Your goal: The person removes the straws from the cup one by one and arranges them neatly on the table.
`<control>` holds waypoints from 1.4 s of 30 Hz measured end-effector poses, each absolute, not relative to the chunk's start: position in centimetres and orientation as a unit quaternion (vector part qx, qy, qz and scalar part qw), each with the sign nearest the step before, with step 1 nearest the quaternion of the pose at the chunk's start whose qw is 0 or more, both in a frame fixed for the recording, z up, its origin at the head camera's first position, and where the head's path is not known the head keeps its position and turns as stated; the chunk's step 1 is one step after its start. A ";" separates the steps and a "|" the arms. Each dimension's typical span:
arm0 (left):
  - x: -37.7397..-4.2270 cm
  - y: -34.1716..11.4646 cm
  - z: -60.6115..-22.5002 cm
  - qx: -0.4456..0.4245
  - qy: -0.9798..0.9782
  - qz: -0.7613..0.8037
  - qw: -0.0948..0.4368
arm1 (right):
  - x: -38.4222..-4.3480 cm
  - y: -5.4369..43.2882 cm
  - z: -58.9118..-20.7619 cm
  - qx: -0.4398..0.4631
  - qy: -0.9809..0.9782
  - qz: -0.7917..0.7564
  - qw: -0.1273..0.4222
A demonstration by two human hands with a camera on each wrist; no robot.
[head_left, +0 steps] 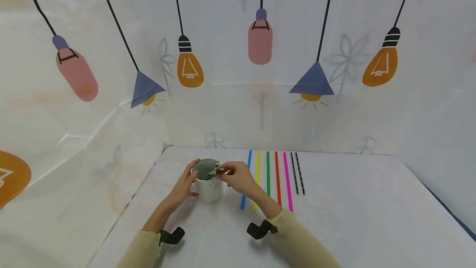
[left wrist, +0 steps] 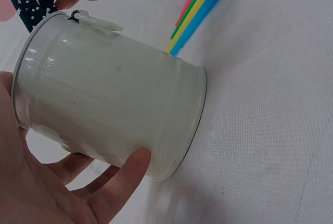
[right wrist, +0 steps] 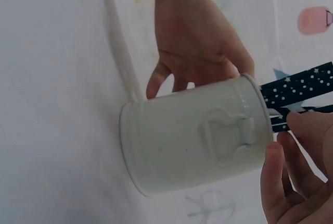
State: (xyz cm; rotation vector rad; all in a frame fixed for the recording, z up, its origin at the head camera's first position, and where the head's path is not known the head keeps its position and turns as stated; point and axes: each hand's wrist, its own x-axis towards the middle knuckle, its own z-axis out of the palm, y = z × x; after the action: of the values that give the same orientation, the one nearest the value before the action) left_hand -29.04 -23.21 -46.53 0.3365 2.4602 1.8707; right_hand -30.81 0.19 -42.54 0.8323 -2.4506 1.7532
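White bucket point(head_left: 209, 191) stands upright near the far left corner of the table point(head_left: 364, 214); the left hand point(head_left: 182, 187) grasps its side. At its rim, the right hand point(head_left: 239, 177) pinches black star-patterned straws point(right wrist: 296, 86). Five plain straws point(head_left: 268, 173) and two speckled straws point(head_left: 300, 173) lie in row, reaching toward the far edge.

White backdrop point(head_left: 223, 113) stands behind and left of white-covered table point(head_left: 353, 218); left part creased. Printed pendant lamps on black cords, left to right: pink tube bulb point(head_left: 79, 73), blue cone shade point(head_left: 144, 86), orange bulb point(head_left: 190, 67), second pink tube bulb point(head_left: 260, 44), second blue cone shade point(head_left: 313, 78), second orange bulb point(head_left: 383, 65). Yellow rays under both shades. Larger orange print point(head_left: 15, 185) cut off at left edge. Faint grey flower drawing point(head_left: 346, 52) right of second blue shade.
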 end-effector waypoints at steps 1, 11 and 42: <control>-29.1 -23.2 -46.5 0.108 0.792 0.601 0.017 | -30.8 0.1 -42.6 0.265 -0.787 0.558 0.007; -29.3 -23.1 -46.3 0.110 0.790 0.603 0.020 | -30.2 0.2 -42.1 0.273 -0.787 0.553 0.038; -29.1 -23.2 -46.6 0.108 0.788 0.606 0.026 | -28.5 12.4 -33.7 0.218 -0.696 0.677 0.099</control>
State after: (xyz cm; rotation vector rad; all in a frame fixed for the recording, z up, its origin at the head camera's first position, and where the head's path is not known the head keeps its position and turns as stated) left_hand -29.11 -23.19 -46.59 0.3334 2.4349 1.8727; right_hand -28.48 12.41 -33.74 0.6461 -2.0579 2.0019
